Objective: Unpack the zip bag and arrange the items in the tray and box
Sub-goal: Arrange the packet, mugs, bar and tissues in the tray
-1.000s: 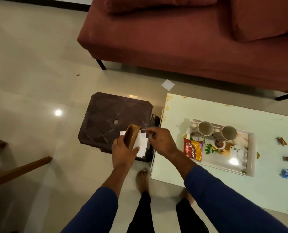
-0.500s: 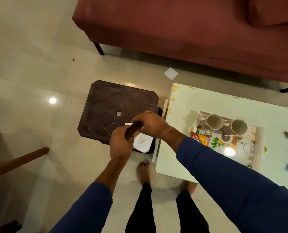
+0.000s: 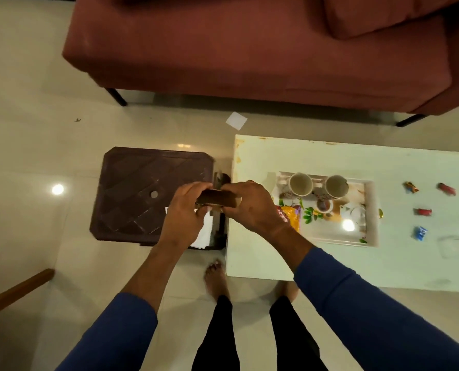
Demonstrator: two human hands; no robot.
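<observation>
Both hands hold a small brown wooden box [image 3: 217,200] in the air, between the stool and the table's left edge. My left hand [image 3: 187,210] grips its left end and my right hand [image 3: 251,207] grips its right end. On the white table stands a floral tray [image 3: 371,212] with two cups [image 3: 300,184] [image 3: 336,186], a small bowl [image 3: 324,205] and a yellow-red snack packet [image 3: 290,215]. Several wrapped candies [image 3: 422,211] lie right of the tray. A clear zip bag [image 3: 457,245] lies at the table's right edge.
A dark brown plastic stool [image 3: 142,191] stands left of the table, with white paper [image 3: 203,234] and a dark bin under my hands. A red sofa [image 3: 249,49] fills the back. A white paper square [image 3: 236,120] lies on the floor. My bare feet [image 3: 217,277] stand by the table.
The box has turned from upright in my left hand to level between both hands, and my right hand has closed on its right end. The view has shifted slightly to the right.
</observation>
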